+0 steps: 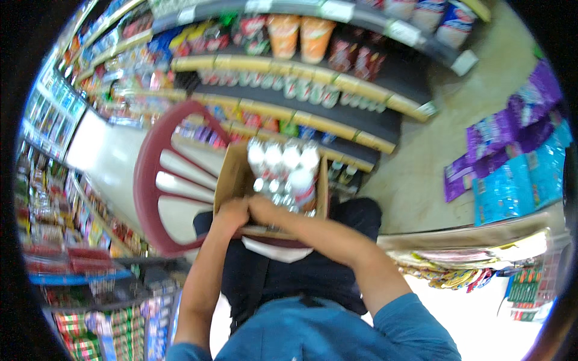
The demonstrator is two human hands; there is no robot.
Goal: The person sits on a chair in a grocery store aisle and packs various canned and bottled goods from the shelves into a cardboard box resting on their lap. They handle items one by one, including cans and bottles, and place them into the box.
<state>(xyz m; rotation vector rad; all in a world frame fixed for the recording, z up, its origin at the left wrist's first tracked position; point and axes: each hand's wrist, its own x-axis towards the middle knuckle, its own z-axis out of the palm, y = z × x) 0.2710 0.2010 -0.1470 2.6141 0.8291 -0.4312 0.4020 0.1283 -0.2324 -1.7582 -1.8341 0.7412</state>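
Observation:
A cardboard box [235, 180] sits before me, apparently on a dark red plastic chair [146, 180] whose slatted back rises to the left. Inside it stand several containers with white lids [291, 155] at the far side and smaller bottles with silvery caps [275, 198] nearer me. One larger white-capped bottle [305, 182] leans among them. My left hand [232, 213] is at the box's near left corner, its fingers curled. Beside it, nearly touching, my right hand [263, 210] reaches over the box's near side. Blur hides the fingertips and whatever lies between them.
Store shelves [289, 108] with cups, cans and packets curve beyond the box. Purple packs [492, 135] and blue packs [505, 189] hang or lie to the right. A glass-door cooler [54, 104] stands far left. More stocked shelves [113, 329] are at lower left.

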